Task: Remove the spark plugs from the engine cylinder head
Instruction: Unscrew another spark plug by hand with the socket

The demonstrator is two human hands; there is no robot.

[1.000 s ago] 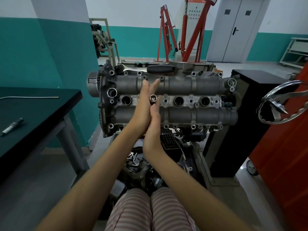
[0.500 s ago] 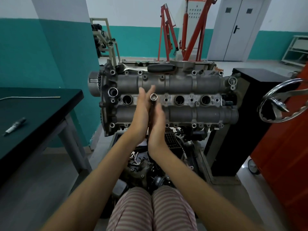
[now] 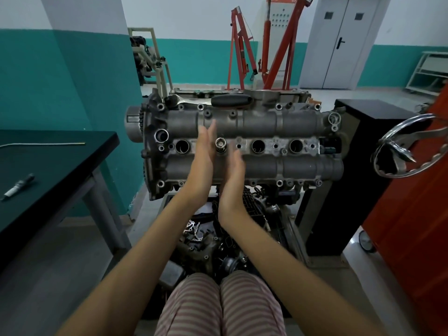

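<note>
head view: flat palms either side of the socket

head camera has both hands up at the cylinder head [image 3: 242,144]. left hand [image 3: 202,163] is flat, fingers straight and together, palm turned inward. right hand [image 3: 234,175] mirrors it, fingers straight, sitting a touch lower. between the two palms, the socket tool [image 3: 220,143] sticks out of the second plug well, its open end facing us; whether the palms actually touch it i can't tell. neither hand curls round anything. outward now: open plug wells [image 3: 182,146] left of the hands and two more to the right. off on the dark table [image 3: 60,161] at far left lies a spark plug [image 3: 18,187], well apart from both hands.
</note>
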